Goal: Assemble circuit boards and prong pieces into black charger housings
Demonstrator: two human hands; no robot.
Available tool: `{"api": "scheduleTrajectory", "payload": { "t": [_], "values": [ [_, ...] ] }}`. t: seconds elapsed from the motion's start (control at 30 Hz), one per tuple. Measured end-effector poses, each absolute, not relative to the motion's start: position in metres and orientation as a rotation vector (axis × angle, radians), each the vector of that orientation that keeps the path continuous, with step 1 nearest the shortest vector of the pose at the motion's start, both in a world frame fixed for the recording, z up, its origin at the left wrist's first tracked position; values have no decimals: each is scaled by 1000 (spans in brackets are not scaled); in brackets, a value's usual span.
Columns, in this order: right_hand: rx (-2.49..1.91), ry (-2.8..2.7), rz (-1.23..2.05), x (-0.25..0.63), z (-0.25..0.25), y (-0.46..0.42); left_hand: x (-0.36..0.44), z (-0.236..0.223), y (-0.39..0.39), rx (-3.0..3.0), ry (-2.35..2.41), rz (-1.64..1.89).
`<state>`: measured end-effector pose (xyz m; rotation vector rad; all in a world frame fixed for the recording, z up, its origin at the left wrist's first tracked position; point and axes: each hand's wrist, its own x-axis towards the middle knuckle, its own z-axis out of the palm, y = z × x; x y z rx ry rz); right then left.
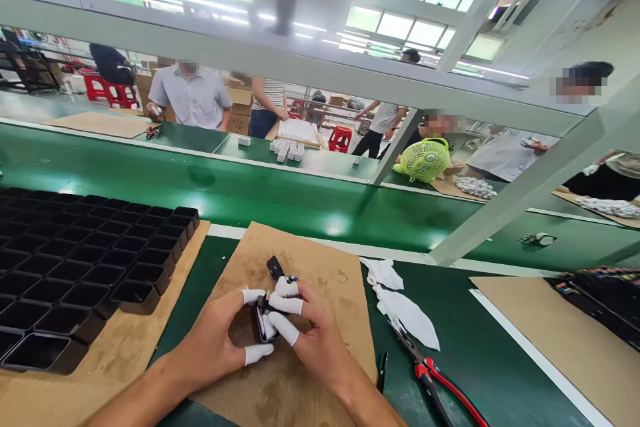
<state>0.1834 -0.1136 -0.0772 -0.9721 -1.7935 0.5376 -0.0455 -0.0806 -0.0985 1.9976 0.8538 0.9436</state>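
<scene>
Over a brown cardboard sheet (320, 373), my left hand (213, 337) grips a small black open box (261, 328) by its sides between thumb and fingers. White finger cots cover several of my fingertips. At the box's mouth, my right hand (317, 330) pinches a small black part (263, 307), with fingertips reaching into the opening. Something white shows inside the box, partly hidden by my fingers. Just beyond my right fingers lie a small black piece (275, 267) and some blue and yellow wiring (291, 279).
Many black open boxes (100, 250) stand in rows on cardboard at left. Red-handled pliers (425, 367) and white cloth pieces (407, 310) lie at right. A green conveyor belt (280, 197) runs beyond. Black parts (600, 300) sit far right. People work opposite, near a green fan (425, 160).
</scene>
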Motion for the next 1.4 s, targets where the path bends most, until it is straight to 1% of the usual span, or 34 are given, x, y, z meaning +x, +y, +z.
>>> {"api": "scheduleTrajectory", "payload": {
  "t": [0.17,0.33,0.6,0.87,1.0,1.1,1.2,1.3,1.4],
  "values": [
    [-1009,-1804,420,166,-79,-128,-42,-106,-82,2057,1038,1010],
    [-1105,-1788,402,153,-74,-137,-39,-107,-85,2089,1204,908],
    [-1061,-2030,28,161,-85,-138,-38,-113,-79,2053,1164,778],
    [-1010,-2144,-49,168,-82,-129,-34,-108,-80,2025,1160,717],
    [-999,-2155,-162,169,-86,-125,-30,-106,-79,2011,1170,724],
    [-977,-2177,-240,172,-87,-126,-29,-104,-77,2011,1133,748],
    [-992,-2244,-232,182,-90,-128,-34,-101,-73,2030,1058,803],
    [-1002,-2240,-178,193,-92,-124,-43,-99,-68,2129,1014,974],
    [-962,-2180,-149,197,-84,-116,-52,-99,-62,2193,1056,1154]
  ]
}}
